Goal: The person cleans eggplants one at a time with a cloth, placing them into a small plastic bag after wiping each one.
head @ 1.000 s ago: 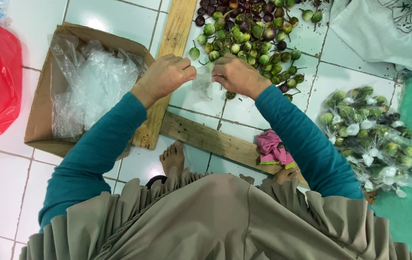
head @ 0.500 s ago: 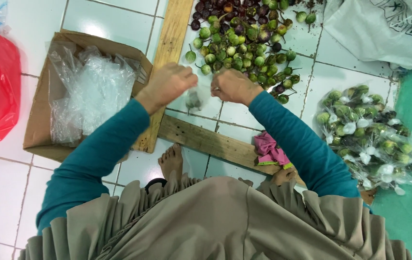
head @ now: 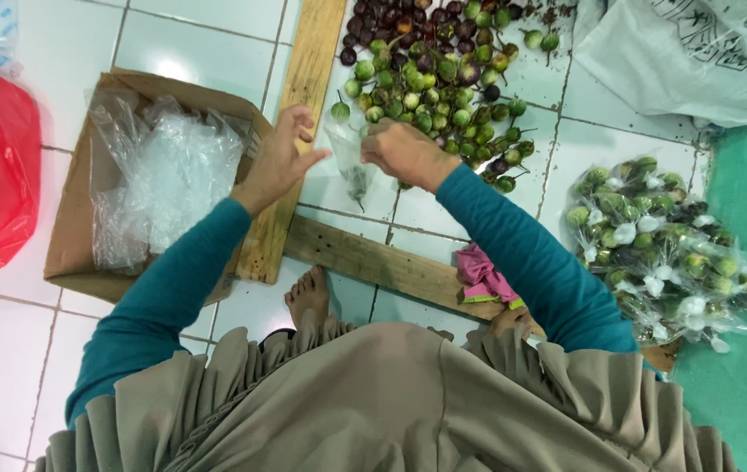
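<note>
Bagging step. My right hand pinches small clear bag, held at pile's 7 o'clock edge. My left hand released, fingers spread beside it. Next, probably: fruit from eggplant pile at 12 o'clock goes in.

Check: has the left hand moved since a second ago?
Yes. The left hand has opened and drawn left off the clear bag, now lying over the upright wooden plank.
</note>
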